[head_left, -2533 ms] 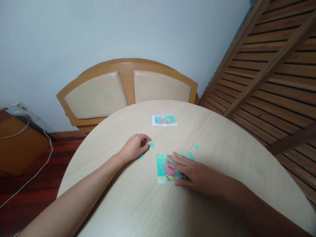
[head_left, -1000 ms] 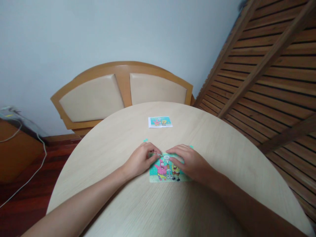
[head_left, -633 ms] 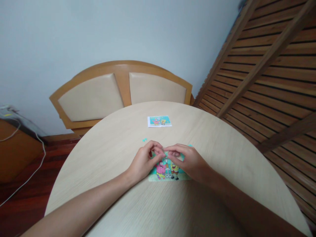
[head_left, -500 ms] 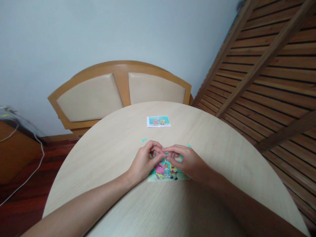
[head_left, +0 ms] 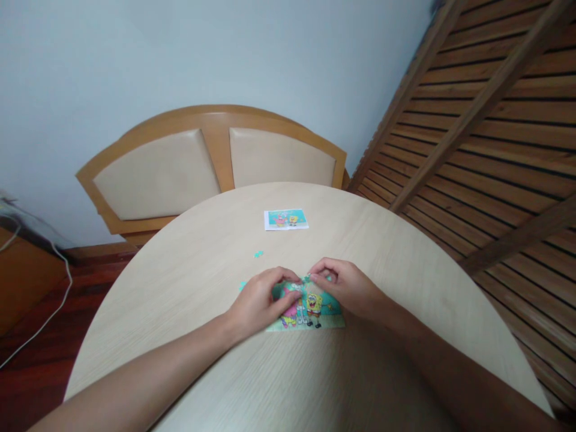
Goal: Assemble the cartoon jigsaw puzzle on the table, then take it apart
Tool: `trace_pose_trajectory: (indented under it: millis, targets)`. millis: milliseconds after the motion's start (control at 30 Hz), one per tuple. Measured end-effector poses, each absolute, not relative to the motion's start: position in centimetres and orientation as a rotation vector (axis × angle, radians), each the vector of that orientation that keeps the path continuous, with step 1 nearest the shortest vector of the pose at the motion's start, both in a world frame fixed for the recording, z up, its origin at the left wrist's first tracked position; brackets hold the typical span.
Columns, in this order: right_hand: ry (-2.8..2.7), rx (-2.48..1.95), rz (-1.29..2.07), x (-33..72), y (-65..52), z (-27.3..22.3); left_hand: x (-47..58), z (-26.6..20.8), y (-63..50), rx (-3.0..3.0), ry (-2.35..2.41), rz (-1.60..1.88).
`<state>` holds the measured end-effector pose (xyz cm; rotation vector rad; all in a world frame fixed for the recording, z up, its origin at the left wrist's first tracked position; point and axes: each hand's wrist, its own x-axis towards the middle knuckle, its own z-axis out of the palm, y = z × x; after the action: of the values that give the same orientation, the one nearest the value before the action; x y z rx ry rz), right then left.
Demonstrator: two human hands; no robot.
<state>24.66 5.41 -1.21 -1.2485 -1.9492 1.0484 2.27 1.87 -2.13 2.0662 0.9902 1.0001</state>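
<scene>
A jigsaw puzzle (head_left: 314, 304) with cartoon figures on a teal ground lies near the middle of the table. My left hand (head_left: 263, 300) rests over its left part, thumb and fingers apart and touching its surface. At the puzzle's top edge, my right hand (head_left: 344, 282) pinches a small teal puzzle piece (head_left: 306, 278) between thumb and forefinger. Under the hands, parts of the puzzle's left side and upper right are hidden. Another teal bit (head_left: 243, 285) shows just left of my left hand.
A loose teal piece (head_left: 258, 254) lies beyond my left hand. Farther back is a picture card (head_left: 287, 219) with similar figures. The round wooden table (head_left: 202, 258) stands before a padded headboard (head_left: 216, 150); a slatted wooden panel (head_left: 472, 150) leans at the right.
My hands have drawn apart: the right has shifted to the upper right, uncovering the yellow figure. The left has slid slightly lower. The loose piece beyond my right hand no longer shows.
</scene>
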Motion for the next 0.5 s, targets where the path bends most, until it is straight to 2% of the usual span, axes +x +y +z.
trace_pose_trajectory:
  millis: [167,367,500]
  targets:
    - [-1.893,-1.280,1.131,24.65,5.54,-1.73,1.42,-1.45,1.51,2.696,0.700,0.629]
    - [-2.005,-1.270,1.066,24.50,5.28,-0.94,1.17,-1.56,1.83,2.783,0.660,0.548]
    - [-2.153,-1.157,0.894,24.85,5.42,-1.03,1.09,-1.48,1.79,2.768,0.663,0.536]
